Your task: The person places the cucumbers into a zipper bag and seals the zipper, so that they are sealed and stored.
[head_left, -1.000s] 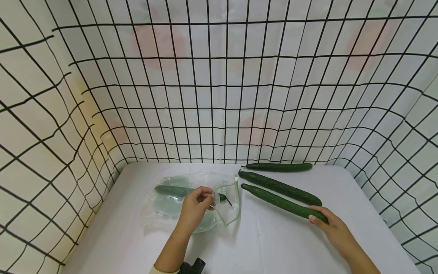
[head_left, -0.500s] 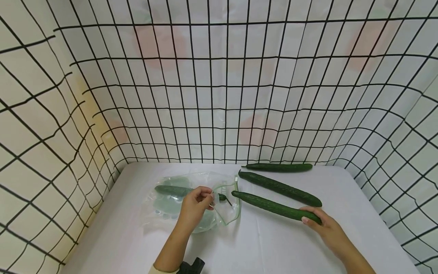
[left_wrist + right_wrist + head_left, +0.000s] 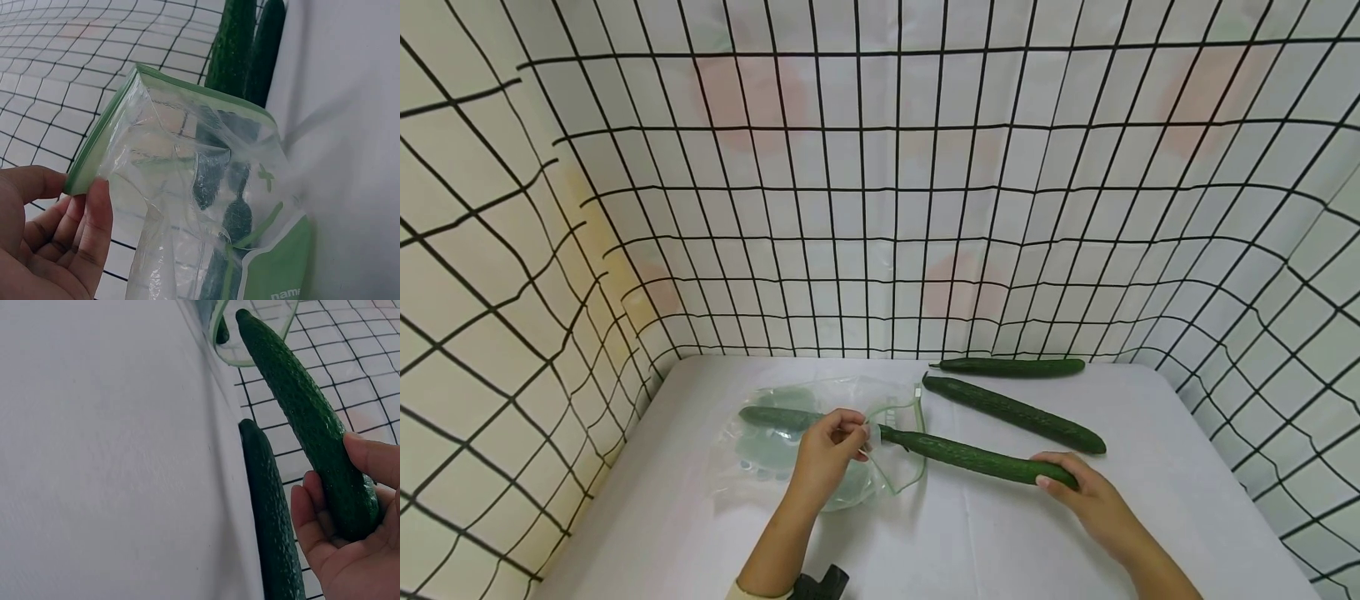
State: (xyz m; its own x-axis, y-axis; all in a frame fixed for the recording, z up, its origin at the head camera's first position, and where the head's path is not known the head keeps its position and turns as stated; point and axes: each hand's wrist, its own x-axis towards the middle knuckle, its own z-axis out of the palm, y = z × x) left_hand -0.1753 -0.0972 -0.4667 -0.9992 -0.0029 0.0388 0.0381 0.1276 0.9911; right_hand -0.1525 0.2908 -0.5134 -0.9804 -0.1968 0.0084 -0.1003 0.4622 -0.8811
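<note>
Over a white table (image 3: pixel 1000 542), a cucumber (image 3: pixel 977 456) is being gripped by the right hand (image 3: pixel 1093 492), its tip at the mouth of a clear bag (image 3: pixel 767 457) whose rim (image 3: pixel 103 131) is being pinched by the left hand (image 3: pixel 830 446) — seemingly for insertion, straight sliding being called for — with another cucumber (image 3: pixel 778 417) being held inside.

Held cucumber (image 3: pixel 973 457) at mouth of bag (image 3: pixel 767 458)

Cream left sleeve (image 3: pixel 743 595), bare fingers (image 3: pixel 97 215), black wrist device (image 3: pixel 822 584) – stubby, tubular
</note>
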